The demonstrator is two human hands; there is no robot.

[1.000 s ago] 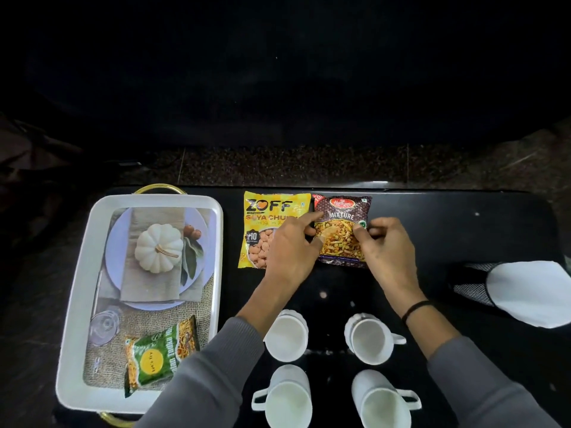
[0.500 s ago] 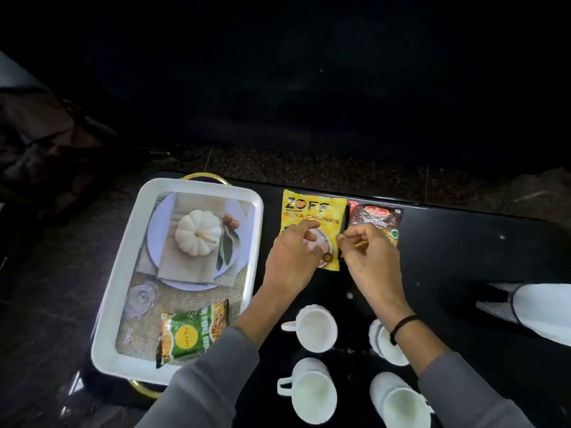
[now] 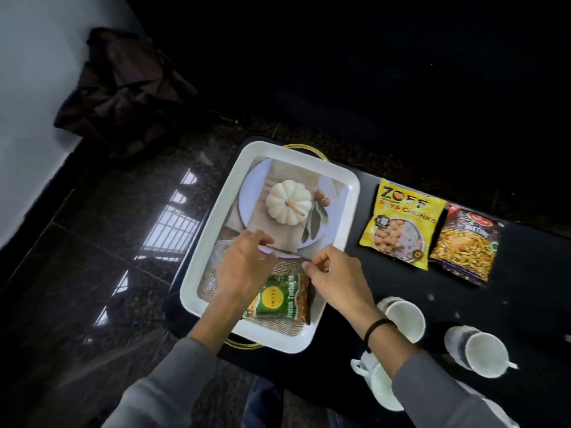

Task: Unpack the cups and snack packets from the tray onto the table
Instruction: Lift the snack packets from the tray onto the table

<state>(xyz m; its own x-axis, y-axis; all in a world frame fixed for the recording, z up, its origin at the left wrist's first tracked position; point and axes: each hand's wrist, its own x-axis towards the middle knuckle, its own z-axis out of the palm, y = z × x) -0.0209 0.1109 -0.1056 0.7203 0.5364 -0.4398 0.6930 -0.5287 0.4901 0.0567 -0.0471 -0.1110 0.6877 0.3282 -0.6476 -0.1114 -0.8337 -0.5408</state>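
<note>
The white tray [image 3: 213,220], with a pumpkin picture printed on its floor, lies at the left end of the black table [image 3: 531,307]. A green snack packet [image 3: 278,301] rests flat in the tray's near part. My left hand [image 3: 244,267] hovers over the packet's left side with its fingers curled. My right hand [image 3: 333,276] pinches at the packet's top right corner. The yellow soya chunks packet [image 3: 398,220] and the dark mixture packet [image 3: 466,245] lie side by side on the table. Three white cups [image 3: 404,319] [image 3: 485,353] [image 3: 383,387] stand near the front, the last partly behind my right arm.
The tray has gold handles [image 3: 244,344] at both ends. Dark glossy floor [image 3: 108,273] lies left of the table, with a brown cloth heap [image 3: 123,94] against a pale wall. The background behind the table is dark.
Both hands have left the two packets on the table and moved left, over the green packet in the tray. My view has swung left and tilted.
</note>
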